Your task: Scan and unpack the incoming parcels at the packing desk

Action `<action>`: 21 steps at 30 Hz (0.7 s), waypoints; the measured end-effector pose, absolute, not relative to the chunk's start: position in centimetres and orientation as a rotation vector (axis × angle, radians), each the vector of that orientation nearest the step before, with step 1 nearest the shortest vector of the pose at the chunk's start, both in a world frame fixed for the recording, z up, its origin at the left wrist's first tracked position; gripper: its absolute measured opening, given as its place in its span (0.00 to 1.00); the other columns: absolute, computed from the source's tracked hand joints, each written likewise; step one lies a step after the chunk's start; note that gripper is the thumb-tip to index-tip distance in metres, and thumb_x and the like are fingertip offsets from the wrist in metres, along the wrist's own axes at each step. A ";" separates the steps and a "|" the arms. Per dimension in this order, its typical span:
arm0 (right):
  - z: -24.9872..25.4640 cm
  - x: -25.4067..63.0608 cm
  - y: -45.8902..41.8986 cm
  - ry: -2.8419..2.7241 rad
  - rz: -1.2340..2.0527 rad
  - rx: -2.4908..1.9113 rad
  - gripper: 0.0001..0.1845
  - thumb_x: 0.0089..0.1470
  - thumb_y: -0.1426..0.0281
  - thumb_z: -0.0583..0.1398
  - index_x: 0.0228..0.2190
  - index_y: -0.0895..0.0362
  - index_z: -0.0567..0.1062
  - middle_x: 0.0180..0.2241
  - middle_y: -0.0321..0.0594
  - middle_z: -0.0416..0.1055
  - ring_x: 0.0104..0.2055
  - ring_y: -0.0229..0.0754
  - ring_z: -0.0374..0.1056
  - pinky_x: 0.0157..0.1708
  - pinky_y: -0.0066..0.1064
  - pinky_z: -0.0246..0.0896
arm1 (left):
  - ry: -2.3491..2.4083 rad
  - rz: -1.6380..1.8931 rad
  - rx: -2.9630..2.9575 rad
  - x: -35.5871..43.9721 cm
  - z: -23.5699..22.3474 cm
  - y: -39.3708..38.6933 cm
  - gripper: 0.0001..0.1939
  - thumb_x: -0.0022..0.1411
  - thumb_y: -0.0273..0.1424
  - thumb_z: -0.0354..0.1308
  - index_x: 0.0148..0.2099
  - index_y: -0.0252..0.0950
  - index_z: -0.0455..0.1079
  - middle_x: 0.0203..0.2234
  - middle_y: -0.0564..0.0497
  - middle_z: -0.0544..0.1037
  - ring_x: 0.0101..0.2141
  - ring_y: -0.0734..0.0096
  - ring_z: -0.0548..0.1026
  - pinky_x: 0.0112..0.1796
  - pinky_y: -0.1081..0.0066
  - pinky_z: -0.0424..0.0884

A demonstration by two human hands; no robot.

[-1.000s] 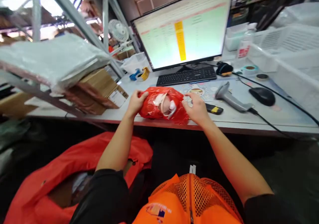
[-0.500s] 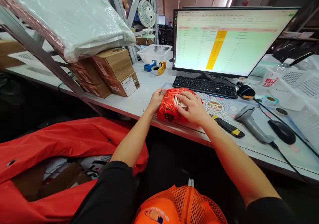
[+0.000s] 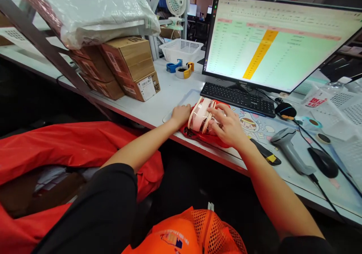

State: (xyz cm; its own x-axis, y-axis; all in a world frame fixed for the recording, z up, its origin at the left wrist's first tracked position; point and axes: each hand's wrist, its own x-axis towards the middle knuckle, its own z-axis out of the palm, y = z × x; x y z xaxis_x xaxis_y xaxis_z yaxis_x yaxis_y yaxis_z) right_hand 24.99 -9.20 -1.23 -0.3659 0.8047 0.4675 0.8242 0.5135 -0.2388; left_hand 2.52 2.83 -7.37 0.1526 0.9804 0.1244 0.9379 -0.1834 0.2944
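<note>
Near the desk's front edge lies a red plastic bag (image 3: 217,140), pulled open around a clear-wrapped bundle (image 3: 200,115). The bundle has cream-coloured curved rims and a pale band; its exact kind is not clear. My left hand (image 3: 181,115) is closed on the bag's left edge, with its fingertips mostly hidden. On the bundle's right side rests my right hand (image 3: 228,126), fingers bent and gripping it. Just right of that hand is a black and yellow utility knife (image 3: 266,152).
Behind stand a keyboard (image 3: 237,99) and a monitor (image 3: 277,46). A barcode scanner (image 3: 292,152) and a mouse (image 3: 322,162) lie to the right. Cardboard boxes (image 3: 131,60), tape dispensers (image 3: 183,71) and a white basket (image 3: 181,50) sit left and behind. A large red bag (image 3: 85,139) is below left.
The red bag has been drawn back to the left, exposing much more of the clear-wrapped bundle. My left hand has closed into a fist on the bag. The view has shifted slightly.
</note>
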 end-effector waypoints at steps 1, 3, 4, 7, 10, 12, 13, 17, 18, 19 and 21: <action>-1.4 25.0 -9.4 -2.185 -0.059 -1.342 0.26 0.70 0.57 0.54 0.63 0.50 0.74 0.66 0.50 0.64 0.67 0.59 0.60 0.64 0.58 0.58 | 1.938 0.468 2.241 2.1 -7.1 3.6 0.14 0.74 0.33 0.53 0.53 0.30 0.74 0.46 0.29 0.81 0.52 0.37 0.78 0.52 0.49 0.70; -1.8 24.9 -9.8 -2.110 -0.089 -1.373 0.25 0.71 0.56 0.53 0.62 0.51 0.75 0.66 0.51 0.63 0.68 0.59 0.58 0.66 0.57 0.56 | 1.980 0.583 2.212 1.4 -6.2 4.7 0.13 0.71 0.32 0.58 0.52 0.30 0.75 0.49 0.28 0.79 0.55 0.35 0.75 0.57 0.45 0.67; -2.0 24.8 -10.0 -2.084 -0.100 -1.386 0.25 0.71 0.57 0.53 0.61 0.51 0.76 0.66 0.51 0.62 0.69 0.59 0.57 0.67 0.57 0.56 | 1.990 0.662 2.211 1.1 -5.5 4.9 0.13 0.69 0.32 0.60 0.52 0.30 0.74 0.51 0.29 0.78 0.57 0.35 0.72 0.59 0.45 0.65; -2.7 23.9 -10.3 -2.058 -0.108 -1.395 0.24 0.71 0.57 0.54 0.62 0.49 0.75 0.68 0.49 0.60 0.71 0.59 0.53 0.70 0.57 0.52 | 1.959 1.022 2.215 1.2 -3.2 3.7 0.15 0.71 0.32 0.57 0.56 0.34 0.72 0.58 0.34 0.73 0.62 0.42 0.67 0.64 0.48 0.61; -3.5 23.3 -9.9 -2.032 -0.029 -1.312 0.29 0.70 0.55 0.54 0.68 0.49 0.68 0.70 0.46 0.60 0.75 0.58 0.48 0.74 0.58 0.46 | 1.508 1.431 2.254 3.0 -0.9 0.3 0.17 0.74 0.36 0.50 0.59 0.37 0.69 0.56 0.40 0.75 0.59 0.52 0.71 0.63 0.54 0.66; -4.1 23.5 -9.4 -1.951 0.090 -1.210 0.33 0.72 0.53 0.51 0.72 0.51 0.61 0.71 0.46 0.59 0.77 0.54 0.47 0.75 0.56 0.44 | 1.231 1.368 2.351 4.7 0.3 -2.3 0.22 0.74 0.44 0.53 0.62 0.39 0.70 0.60 0.41 0.74 0.61 0.52 0.70 0.64 0.52 0.66; -4.4 23.8 -9.2 -1.895 0.155 -1.166 0.34 0.73 0.53 0.49 0.73 0.52 0.58 0.72 0.47 0.58 0.77 0.52 0.47 0.75 0.54 0.44 | 1.223 1.223 2.403 5.6 0.8 -3.4 0.26 0.72 0.49 0.54 0.64 0.42 0.70 0.65 0.41 0.71 0.65 0.48 0.67 0.66 0.48 0.62; -5.5 25.6 -8.7 -1.775 0.290 -1.103 0.35 0.74 0.51 0.45 0.74 0.53 0.55 0.74 0.49 0.54 0.77 0.48 0.49 0.76 0.50 0.44 | 1.498 0.624 2.406 8.0 2.1 -5.6 0.42 0.61 0.64 0.60 0.72 0.53 0.65 0.77 0.46 0.52 0.74 0.24 0.43 0.67 0.23 0.41; -5.8 25.9 -8.7 -1.796 0.294 -1.104 0.36 0.74 0.50 0.44 0.74 0.53 0.55 0.75 0.48 0.52 0.78 0.48 0.47 0.76 0.51 0.43 | 1.517 0.548 2.388 8.1 2.2 -5.7 0.46 0.59 0.66 0.61 0.74 0.54 0.62 0.78 0.46 0.49 0.74 0.21 0.39 0.65 0.20 0.39; -6.1 26.2 -8.7 -1.827 0.294 -1.109 0.36 0.74 0.49 0.44 0.74 0.52 0.55 0.76 0.48 0.50 0.79 0.47 0.44 0.77 0.51 0.41 | 1.509 0.505 2.383 8.2 2.3 -5.6 0.51 0.55 0.67 0.62 0.75 0.54 0.59 0.79 0.47 0.46 0.74 0.19 0.36 0.65 0.19 0.37; -6.9 26.8 -8.9 -1.874 0.298 -1.139 0.38 0.74 0.48 0.43 0.76 0.51 0.51 0.78 0.46 0.43 0.80 0.47 0.38 0.77 0.51 0.39 | 1.468 0.493 2.383 7.8 2.1 -5.1 0.58 0.50 0.68 0.65 0.77 0.52 0.56 0.79 0.47 0.42 0.74 0.17 0.33 0.65 0.19 0.37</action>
State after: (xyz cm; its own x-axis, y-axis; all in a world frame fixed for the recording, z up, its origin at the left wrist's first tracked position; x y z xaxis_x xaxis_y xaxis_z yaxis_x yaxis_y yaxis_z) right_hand 26.76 -8.87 -6.92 -0.1750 0.8047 0.5672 0.5893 0.5472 -0.5945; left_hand 7.82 -5.08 2.14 0.4192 0.8982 0.1321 0.7959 -0.4336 0.4225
